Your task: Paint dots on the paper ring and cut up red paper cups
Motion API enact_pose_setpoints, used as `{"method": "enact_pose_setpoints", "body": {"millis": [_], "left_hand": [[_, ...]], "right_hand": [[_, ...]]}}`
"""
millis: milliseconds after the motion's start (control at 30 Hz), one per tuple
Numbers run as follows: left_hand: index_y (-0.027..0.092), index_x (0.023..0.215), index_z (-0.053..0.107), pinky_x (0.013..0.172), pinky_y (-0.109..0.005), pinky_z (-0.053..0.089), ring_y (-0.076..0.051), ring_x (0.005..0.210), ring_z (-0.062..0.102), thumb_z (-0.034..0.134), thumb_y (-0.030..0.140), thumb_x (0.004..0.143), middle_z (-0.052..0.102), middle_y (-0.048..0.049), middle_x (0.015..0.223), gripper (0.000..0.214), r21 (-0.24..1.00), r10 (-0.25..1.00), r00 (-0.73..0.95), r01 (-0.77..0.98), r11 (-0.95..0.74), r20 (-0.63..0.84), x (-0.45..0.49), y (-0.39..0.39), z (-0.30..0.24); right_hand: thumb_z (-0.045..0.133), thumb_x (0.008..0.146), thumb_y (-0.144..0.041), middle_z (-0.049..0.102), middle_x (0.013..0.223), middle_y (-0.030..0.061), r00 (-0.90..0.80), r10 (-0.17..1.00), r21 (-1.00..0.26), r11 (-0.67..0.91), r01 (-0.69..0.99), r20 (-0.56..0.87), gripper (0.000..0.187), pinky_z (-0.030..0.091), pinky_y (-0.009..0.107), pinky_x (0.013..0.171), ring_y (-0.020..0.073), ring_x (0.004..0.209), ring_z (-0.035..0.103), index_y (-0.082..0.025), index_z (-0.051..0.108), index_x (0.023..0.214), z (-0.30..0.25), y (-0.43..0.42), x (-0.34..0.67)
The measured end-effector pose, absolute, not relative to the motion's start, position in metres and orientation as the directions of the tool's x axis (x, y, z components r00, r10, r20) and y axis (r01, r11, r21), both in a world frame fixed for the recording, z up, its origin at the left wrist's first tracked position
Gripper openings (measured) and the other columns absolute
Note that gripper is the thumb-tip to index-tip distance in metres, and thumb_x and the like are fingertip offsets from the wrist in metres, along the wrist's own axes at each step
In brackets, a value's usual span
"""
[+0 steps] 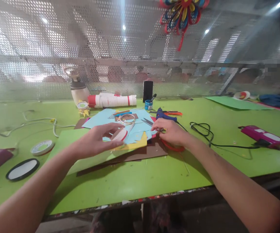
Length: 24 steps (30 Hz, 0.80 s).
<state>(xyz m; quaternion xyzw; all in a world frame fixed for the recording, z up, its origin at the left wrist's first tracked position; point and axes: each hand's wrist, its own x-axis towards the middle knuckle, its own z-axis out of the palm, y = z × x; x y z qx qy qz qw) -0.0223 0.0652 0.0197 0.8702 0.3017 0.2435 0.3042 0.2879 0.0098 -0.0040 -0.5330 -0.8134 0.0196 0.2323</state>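
Note:
My left hand (97, 140) hovers palm down with fingers spread over a pile of coloured paper sheets (120, 129), its fingertips by a small white and red paper piece (123, 134). My right hand (171, 131) rests on the right side of the pile, fingers curled near the scissors (147, 122) and over a red ring (172, 147). What the right fingers pinch, if anything, is hidden. A blue glue gun (165, 115) lies just beyond the right hand.
A green table (140, 181) holds a stack of white cups (113, 100), a bottle (78, 87), a black phone (147, 91), tape roll (42, 147), an oval mirror (22, 169), a black cable (208, 132) and a pink device (263, 136). A perforated metal screen (130, 58) stands behind.

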Motion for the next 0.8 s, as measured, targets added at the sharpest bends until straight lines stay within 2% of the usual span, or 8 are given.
{"method": "enact_pose_setpoints", "body": {"millis": [100,200,267,333,400,533,700,800], "left_hand": [[0.024,0.121,0.065,0.091,-0.038,0.055,-0.026,0.104,0.065,0.067,0.047,0.081,0.069,-0.0054,0.121,0.046,0.652,0.594,0.785,0.359,-0.668,0.176,-0.023,0.055,0.026],[0.028,0.121,0.065,0.086,-0.033,0.055,-0.025,0.100,0.067,0.070,0.045,0.079,0.071,-0.0031,0.117,0.046,0.618,0.540,0.838,0.386,-0.685,0.076,-0.021,0.041,0.033],[0.029,0.117,0.067,0.085,-0.030,0.053,-0.024,0.098,0.066,0.070,0.042,0.078,0.071,-0.0020,0.115,0.041,0.595,0.488,0.873,0.386,-0.705,0.012,-0.017,0.031,0.037],[0.029,0.111,0.069,0.082,-0.028,0.051,-0.022,0.093,0.066,0.070,0.036,0.078,0.073,0.0002,0.107,0.033,0.570,0.436,0.897,0.399,-0.718,-0.079,-0.013,0.022,0.040],[0.029,0.105,0.070,0.076,-0.025,0.050,-0.019,0.087,0.065,0.069,0.031,0.077,0.072,0.0024,0.101,0.028,0.543,0.427,0.898,0.412,-0.732,-0.105,-0.010,0.014,0.043],[0.030,0.104,0.067,0.069,-0.024,0.047,-0.018,0.084,0.064,0.068,0.026,0.074,0.070,0.0022,0.100,0.030,0.500,0.413,0.900,0.423,-0.756,-0.138,-0.007,0.001,0.046],[0.029,0.102,0.066,0.068,-0.026,0.047,-0.020,0.085,0.063,0.068,0.028,0.077,0.065,-0.0012,0.099,0.024,0.401,0.367,0.918,0.397,-0.826,-0.152,-0.004,-0.008,0.042],[0.027,0.099,0.066,0.067,-0.027,0.047,-0.019,0.080,0.062,0.069,0.035,0.078,0.064,-0.0021,0.095,0.022,0.340,0.377,0.922,0.382,-0.860,-0.084,-0.003,-0.012,0.038]], "right_hand": [[0.065,0.089,-0.015,0.069,0.103,0.0047,-0.349,0.889,-0.291,0.432,0.854,0.297,0.007,0.055,0.037,0.082,0.0185,0.092,0.066,-0.015,0.068,0.095,0.007,0.005,0.291],[0.058,0.077,0.004,0.069,0.104,0.0073,-0.358,0.899,-0.289,0.424,0.859,0.253,0.029,0.053,0.035,0.088,0.0190,0.096,0.065,-0.015,0.070,0.095,0.017,0.000,0.293],[0.056,0.075,0.003,0.068,0.109,0.0089,-0.364,0.903,-0.273,0.418,0.866,0.228,0.035,0.051,0.034,0.092,0.0203,0.100,0.064,-0.015,0.070,0.101,0.020,-0.004,0.292],[0.061,0.076,-0.005,0.066,0.116,0.0092,-0.387,0.902,-0.244,0.426,0.871,0.191,0.037,0.048,0.038,0.097,0.0235,0.109,0.060,-0.018,0.069,0.110,0.021,-0.008,0.290],[0.065,0.077,-0.013,0.065,0.119,0.0094,-0.414,0.899,-0.205,0.436,0.876,0.143,0.040,0.046,0.041,0.098,0.0274,0.116,0.056,-0.020,0.067,0.116,0.019,-0.012,0.287],[0.064,0.078,-0.012,0.065,0.110,0.0105,-0.435,0.896,-0.113,0.443,0.889,0.091,0.035,0.047,0.044,0.092,0.0297,0.109,0.055,-0.021,0.067,0.112,0.013,-0.018,0.275],[0.052,0.079,0.003,0.063,0.105,0.0146,-0.430,0.889,-0.024,0.439,0.898,0.155,0.037,0.048,0.044,0.086,0.0298,0.103,0.055,-0.016,0.067,0.107,0.005,-0.017,0.263],[0.052,0.085,0.000,0.065,0.098,0.0138,-0.447,0.865,-0.031,0.466,0.884,0.227,0.027,0.048,0.041,0.084,0.0278,0.098,0.057,-0.014,0.070,0.100,0.000,-0.012,0.262]]}}
